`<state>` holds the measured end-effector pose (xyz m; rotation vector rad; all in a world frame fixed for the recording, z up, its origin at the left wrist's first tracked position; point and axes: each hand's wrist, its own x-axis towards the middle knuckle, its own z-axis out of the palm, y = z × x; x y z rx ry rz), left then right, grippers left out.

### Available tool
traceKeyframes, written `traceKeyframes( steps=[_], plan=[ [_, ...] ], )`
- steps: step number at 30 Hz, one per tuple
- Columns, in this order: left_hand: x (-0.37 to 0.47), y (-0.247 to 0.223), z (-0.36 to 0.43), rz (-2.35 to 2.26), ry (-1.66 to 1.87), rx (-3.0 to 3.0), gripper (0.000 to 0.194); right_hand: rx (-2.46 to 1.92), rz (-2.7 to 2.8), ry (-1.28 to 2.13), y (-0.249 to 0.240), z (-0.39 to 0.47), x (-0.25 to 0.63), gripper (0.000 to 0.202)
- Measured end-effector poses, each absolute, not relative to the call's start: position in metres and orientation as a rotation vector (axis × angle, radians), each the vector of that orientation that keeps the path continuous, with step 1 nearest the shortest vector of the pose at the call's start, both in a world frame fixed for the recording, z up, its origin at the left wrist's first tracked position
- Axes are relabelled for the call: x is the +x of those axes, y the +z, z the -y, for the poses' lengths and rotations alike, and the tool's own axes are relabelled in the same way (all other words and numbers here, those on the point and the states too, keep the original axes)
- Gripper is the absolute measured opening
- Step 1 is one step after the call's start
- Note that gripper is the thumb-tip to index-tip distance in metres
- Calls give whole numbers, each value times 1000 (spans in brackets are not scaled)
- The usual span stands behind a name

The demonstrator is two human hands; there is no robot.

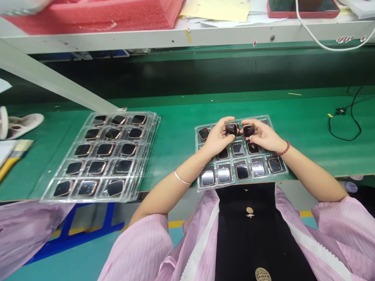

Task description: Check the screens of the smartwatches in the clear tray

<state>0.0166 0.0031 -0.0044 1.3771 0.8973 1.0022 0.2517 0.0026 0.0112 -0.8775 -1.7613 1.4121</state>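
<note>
My left hand [222, 136] pinches a square smartwatch case [231, 129] with a dark face and a gold-toned rim. Close beside it, my right hand [261, 135] grips a second watch case [249, 130] between thumb and fingers. Both are held just above the back row of a clear plastic tray [199, 185]. More watch cases sit in the tray's pockets, among them one at the near right corner [274, 164]. My hands cover part of the back row, so some pockets are hidden.
To the left stands a stack of clear trays [155, 132] filled with similar watch cases. A brush [14, 156] lies at the far left, a black cable [345, 136] at the right. Above runs a white shelf [222, 37] with red foam [117, 17] and a phone [303, 8].
</note>
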Motion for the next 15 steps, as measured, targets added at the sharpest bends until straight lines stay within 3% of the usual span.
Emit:
traceKeyframes(
  steps=[5, 8, 15],
  plan=[
    [12, -3, -9, -810, 1013, 1200, 80, -823, 1476, 1661, 16, -6, 258, 78],
    [9, 3, -13, -768, 979, 1053, 83, -807, 1255, 1796, 23, -7, 262, 76],
    [2, 11, -15, -671, 939, 867, 55, -779, 1051, 1943, 26, -11, 263, 53]
  ],
)
